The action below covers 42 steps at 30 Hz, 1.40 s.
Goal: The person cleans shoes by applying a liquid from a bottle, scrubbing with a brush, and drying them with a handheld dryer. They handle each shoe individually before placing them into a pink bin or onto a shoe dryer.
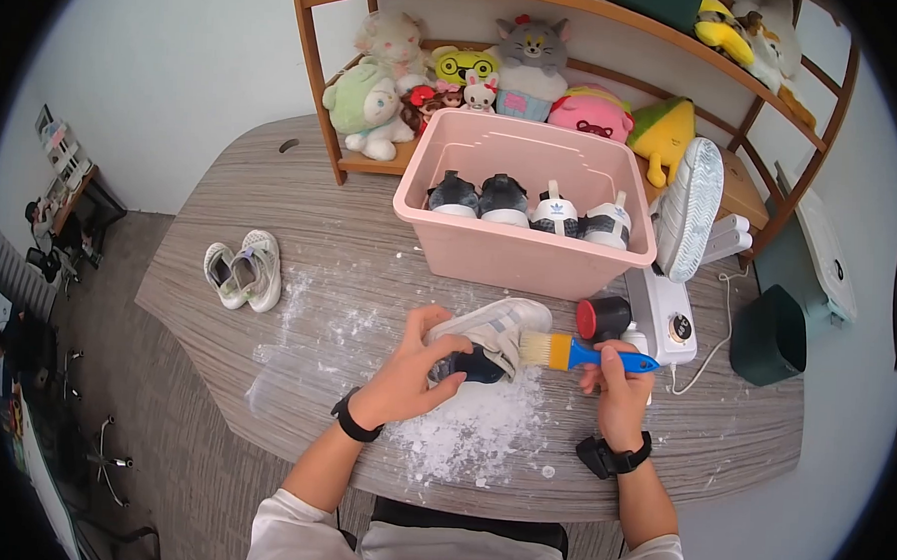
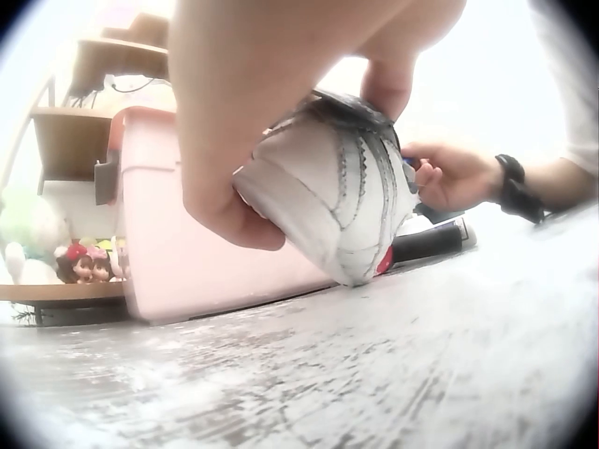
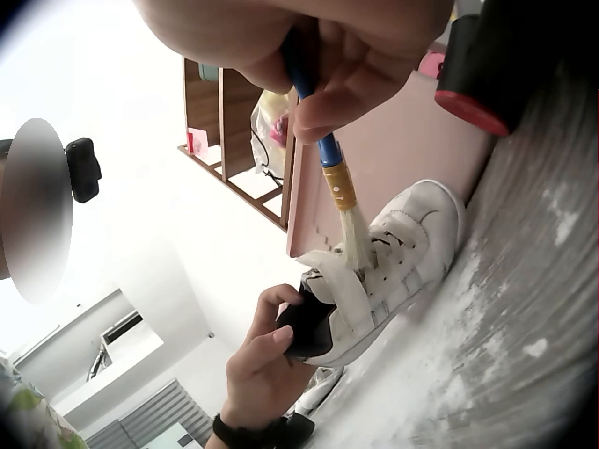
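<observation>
A white sneaker with a dark lining is gripped at its heel by my left hand, thumb by the opening. In the left wrist view the shoe is tilted, its toe low near the tabletop. My right hand pinches the blue handle of a paintbrush. Pale bristles meet the laces and strap on top of the shoe in the right wrist view. White powder is scattered on the table below the sneaker.
Behind the sneaker stands a pink bin holding several shoes. A black-and-red cylinder and a white shoe dryer with a shoe on it are at the right. Another pair of sneakers sits left on the wooden table.
</observation>
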Each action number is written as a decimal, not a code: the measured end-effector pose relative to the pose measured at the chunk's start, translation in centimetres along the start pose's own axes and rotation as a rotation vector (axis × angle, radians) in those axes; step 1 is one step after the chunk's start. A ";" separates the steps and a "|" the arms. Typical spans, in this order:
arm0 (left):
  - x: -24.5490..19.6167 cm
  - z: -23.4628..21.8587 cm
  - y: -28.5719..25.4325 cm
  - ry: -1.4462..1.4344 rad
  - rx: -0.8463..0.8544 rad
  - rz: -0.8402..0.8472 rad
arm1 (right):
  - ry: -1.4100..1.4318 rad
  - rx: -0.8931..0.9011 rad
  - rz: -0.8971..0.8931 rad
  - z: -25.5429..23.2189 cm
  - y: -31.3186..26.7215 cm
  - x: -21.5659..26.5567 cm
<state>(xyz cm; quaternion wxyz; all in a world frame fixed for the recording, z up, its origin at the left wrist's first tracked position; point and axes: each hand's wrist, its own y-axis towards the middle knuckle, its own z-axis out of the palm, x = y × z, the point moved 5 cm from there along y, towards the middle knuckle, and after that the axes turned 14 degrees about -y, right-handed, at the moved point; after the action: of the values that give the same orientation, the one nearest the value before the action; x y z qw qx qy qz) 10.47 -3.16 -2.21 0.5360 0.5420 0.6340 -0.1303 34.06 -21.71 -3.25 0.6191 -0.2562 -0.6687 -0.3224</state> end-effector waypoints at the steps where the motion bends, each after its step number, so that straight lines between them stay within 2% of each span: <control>1: -0.1 0.1 0.0 -0.001 0.004 0.000 | -0.051 0.001 -0.002 0.1 0.0 0.0; 3: -0.1 0.0 0.0 -0.095 -0.010 -0.063 | -0.090 -0.034 0.002 -0.2 0.3 -0.1; 7: -0.8 -0.4 0.3 -0.049 0.002 -0.065 | -0.152 -0.109 0.031 -1.1 0.7 -0.2; 10: -0.6 -0.9 0.3 -0.007 -0.065 -0.100 | -0.079 -0.139 0.004 -1.4 0.5 0.0; 15: -0.2 -0.8 0.3 -0.044 0.044 -0.172 | 0.030 -0.107 -0.039 -0.7 0.2 0.7; 18: -0.5 -0.3 0.6 -0.020 0.117 -0.102 | -0.020 -0.119 -0.034 -0.8 0.4 0.6; 22: -0.9 -0.2 0.7 -0.051 0.123 -0.102 | -0.143 -0.211 -0.060 -2.0 0.6 0.6; 29: -0.8 0.1 0.8 -0.090 0.106 -0.126 | -0.052 -0.234 -0.073 -2.3 0.3 1.2; 31: -1.0 0.1 0.8 -0.102 0.110 -0.146 | 0.065 -0.106 -0.107 -1.6 0.0 1.5; 34: -0.9 0.3 0.7 -0.073 0.120 -0.149 | 0.017 -0.006 -0.054 -0.7 -0.6 0.9; 42: -1.0 0.3 0.7 -0.039 0.122 -0.078 | -0.158 -0.199 -0.020 -2.0 0.4 1.5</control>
<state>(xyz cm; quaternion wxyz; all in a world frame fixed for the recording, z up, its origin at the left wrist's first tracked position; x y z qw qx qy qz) 11.05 -3.69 -1.26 0.5087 0.5461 0.6348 -0.2001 35.53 -22.97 -1.65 0.5330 -0.3341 -0.6825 -0.3722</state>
